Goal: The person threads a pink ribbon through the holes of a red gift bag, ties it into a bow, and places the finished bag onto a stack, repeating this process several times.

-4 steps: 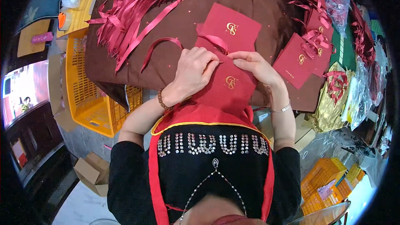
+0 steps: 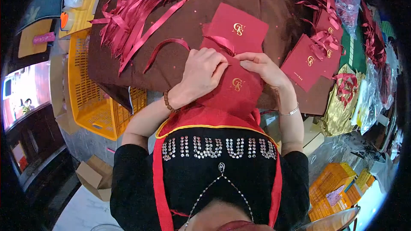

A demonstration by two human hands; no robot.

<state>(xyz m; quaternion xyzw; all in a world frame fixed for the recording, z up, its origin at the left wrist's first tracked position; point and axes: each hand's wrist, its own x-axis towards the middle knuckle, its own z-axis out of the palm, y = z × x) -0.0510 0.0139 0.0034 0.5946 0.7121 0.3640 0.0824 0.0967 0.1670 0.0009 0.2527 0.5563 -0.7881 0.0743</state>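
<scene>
A dark red paper bag or card holder (image 2: 234, 96) with a gold monogram lies at the table's front edge, close to my apron. Over its upper edge my left hand (image 2: 203, 72) is closed in a pinch on a dark red satin ribbon (image 2: 170, 40), whose loose end curls out to the left. My right hand (image 2: 262, 67) pinches at the same upper edge, thumb against forefinger; the bit between them is too small to make out. A loop of ribbon (image 2: 222, 41) rises between the hands. Just beyond lies another red monogrammed piece (image 2: 240, 26), partly overlapped.
A bundle of cut ribbons (image 2: 141, 8) spreads over the brown tablecloth (image 2: 171, 72) at the far left. Finished-looking red bags with bows (image 2: 310, 60) are stacked at right. Yellow crates (image 2: 96, 98) stand left of the table, plastic bags (image 2: 344, 0) at far right.
My left hand has shifted very slightly to the right with its pinch kept. The right hand and the bag look unmoved.
</scene>
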